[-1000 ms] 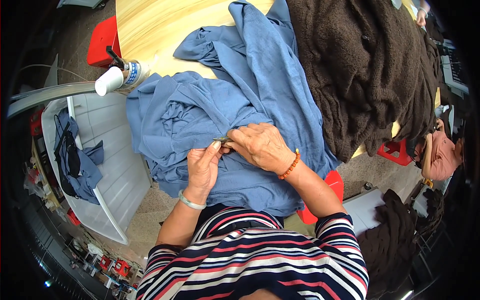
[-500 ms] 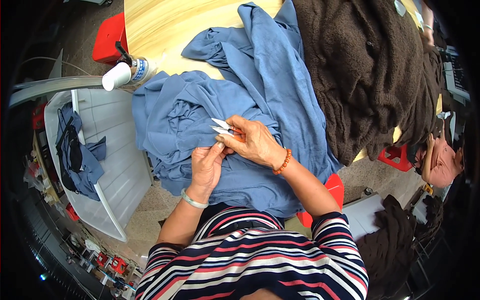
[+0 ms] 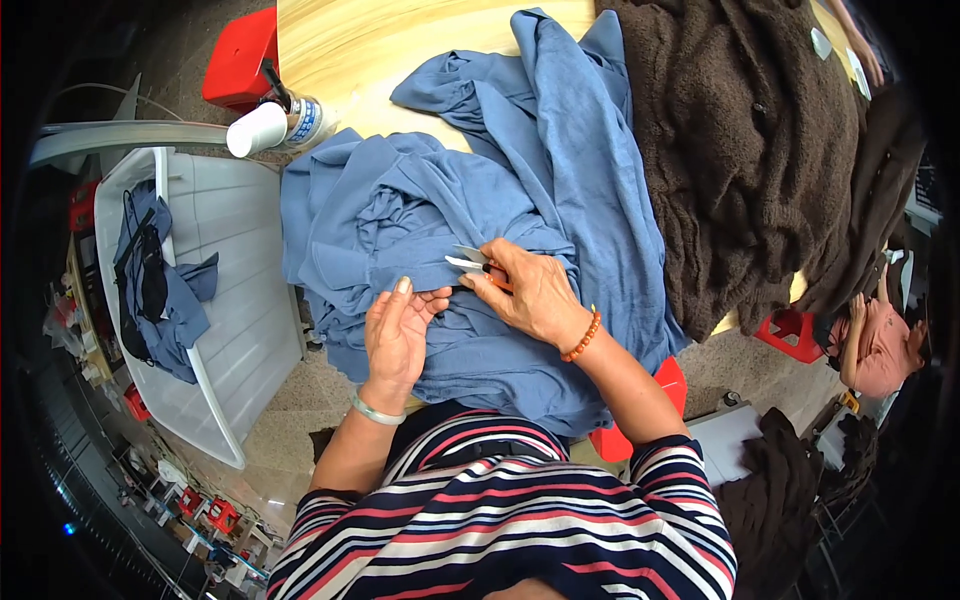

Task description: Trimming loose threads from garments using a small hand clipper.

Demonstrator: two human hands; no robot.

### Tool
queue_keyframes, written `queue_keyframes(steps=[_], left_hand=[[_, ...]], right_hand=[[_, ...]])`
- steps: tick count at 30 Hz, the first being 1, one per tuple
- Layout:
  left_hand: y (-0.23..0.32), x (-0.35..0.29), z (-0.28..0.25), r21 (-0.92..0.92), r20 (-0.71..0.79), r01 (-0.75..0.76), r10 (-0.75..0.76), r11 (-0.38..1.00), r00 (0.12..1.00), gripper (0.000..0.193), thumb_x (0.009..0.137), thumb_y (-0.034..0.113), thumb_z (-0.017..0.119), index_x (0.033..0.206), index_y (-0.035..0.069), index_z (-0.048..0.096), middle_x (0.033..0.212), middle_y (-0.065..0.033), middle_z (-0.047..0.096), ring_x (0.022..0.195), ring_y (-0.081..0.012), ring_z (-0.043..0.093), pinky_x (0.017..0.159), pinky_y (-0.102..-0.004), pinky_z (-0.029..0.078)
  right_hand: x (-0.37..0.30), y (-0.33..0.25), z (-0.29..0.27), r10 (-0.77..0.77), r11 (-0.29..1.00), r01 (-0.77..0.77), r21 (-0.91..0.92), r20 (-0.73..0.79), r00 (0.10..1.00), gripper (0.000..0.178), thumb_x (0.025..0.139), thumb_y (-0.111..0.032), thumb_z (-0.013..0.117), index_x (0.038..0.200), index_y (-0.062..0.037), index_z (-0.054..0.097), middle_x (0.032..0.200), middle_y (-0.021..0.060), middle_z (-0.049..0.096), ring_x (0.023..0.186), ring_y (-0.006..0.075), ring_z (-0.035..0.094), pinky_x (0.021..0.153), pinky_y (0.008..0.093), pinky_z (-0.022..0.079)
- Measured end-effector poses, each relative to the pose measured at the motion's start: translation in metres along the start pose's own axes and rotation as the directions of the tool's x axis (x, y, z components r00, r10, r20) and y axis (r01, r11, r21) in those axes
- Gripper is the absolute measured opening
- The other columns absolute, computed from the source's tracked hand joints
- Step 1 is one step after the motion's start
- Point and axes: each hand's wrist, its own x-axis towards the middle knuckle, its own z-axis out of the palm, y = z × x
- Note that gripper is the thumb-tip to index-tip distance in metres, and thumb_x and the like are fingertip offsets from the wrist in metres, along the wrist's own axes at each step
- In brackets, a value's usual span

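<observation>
Blue fabric garments [image 3: 600, 210] lie heaped and wrinkled over the near side of the wooden table [image 3: 370, 45]. Above the heap, my right hand [image 3: 537, 295] grips orange-handled thread snips [image 3: 470, 262], their two pale blades spread and pointing left. My left hand [image 3: 398, 330] is beside it, palm turned up, thumb raised and apart from the curled fingers. Nothing shows clearly in the left hand. A small dark bit is visible between the left fingertips and the right hand, too small to name.
Dark brown fuzzy fabric [image 3: 740, 150] is piled on the right. At the left stand a white cup [image 3: 256, 130], a clear jar [image 3: 312, 122] and a white plastic bin [image 3: 235, 290] with blue cloth. Red stools [image 3: 243, 60] surround the table. A person in pink [image 3: 885, 345] sits far right.
My left hand has parted from the right hand, its thumb lifting off the fingertips. The right hand still holds the snips. The whole view has shifted slightly.
</observation>
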Motion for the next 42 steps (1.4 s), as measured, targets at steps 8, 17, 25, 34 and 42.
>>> queue_keyframes(steps=[8,17,25,34,42], left_hand=[[-0.001,-0.007,-0.008,-0.046,0.075,-0.078,0.081,0.996,0.994,0.019,0.099,0.013,0.05,0.092,0.004,0.065,0.103,-0.0133,0.068,0.1,-0.024,0.064,0.092,-0.0406,0.049],[-0.002,-0.01,-0.007,0.002,0.092,-0.128,0.127,0.992,0.988,0.021,0.1,0.014,0.048,0.089,0.005,0.063,0.103,-0.0111,0.067,0.1,-0.0216,0.062,0.093,-0.0401,0.047],[-0.005,-0.01,-0.012,-0.064,0.146,-0.133,0.141,0.989,0.979,0.022,0.101,0.013,0.046,0.089,0.005,0.063,0.104,-0.0114,0.067,0.101,-0.0223,0.062,0.095,-0.0414,0.046],[-0.004,-0.01,-0.014,-0.067,0.161,-0.135,0.144,0.989,0.976,0.024,0.101,0.014,0.043,0.091,0.004,0.063,0.107,-0.0116,0.067,0.104,-0.0223,0.061,0.095,-0.0417,0.045],[0.007,-0.011,0.005,0.012,0.042,-0.119,0.118,0.993,0.992,0.023,0.099,0.01,0.048,0.079,0.004,0.057,0.089,-0.0078,0.062,0.091,-0.0187,0.061,0.097,-0.0446,0.048]], right_hand=[[-0.005,-0.021,0.016,-0.115,0.993,0.115,0.001,0.052,0.992,0.031,0.086,-0.027,0.072,0.098,-0.0033,0.056,0.071,0.011,0.061,0.061,0.0304,0.063,0.053,0.0397,0.047],[-0.001,-0.026,0.028,-0.168,0.985,0.169,-0.02,0.023,0.985,0.027,0.09,-0.026,0.066,0.09,-0.0042,0.051,0.07,0.012,0.06,0.063,0.0333,0.062,0.053,0.0413,0.046],[-0.004,-0.025,0.027,-0.113,0.993,0.112,-0.031,-0.012,0.994,0.023,0.091,-0.025,0.066,0.094,-0.0051,0.054,0.067,0.0123,0.061,0.06,0.0323,0.062,0.051,0.0411,0.046],[-0.004,-0.028,0.037,-0.153,0.988,0.152,-0.04,-0.017,0.988,0.024,0.091,-0.027,0.065,0.095,-0.0056,0.055,0.067,0.0121,0.061,0.059,0.0325,0.062,0.05,0.0414,0.045],[-0.001,-0.03,0.031,0.07,0.988,-0.049,0.147,-0.14,0.988,0.025,0.091,-0.022,0.067,0.105,-0.0054,0.055,0.059,0.0085,0.054,0.049,0.027,0.056,0.048,0.038,0.043]])
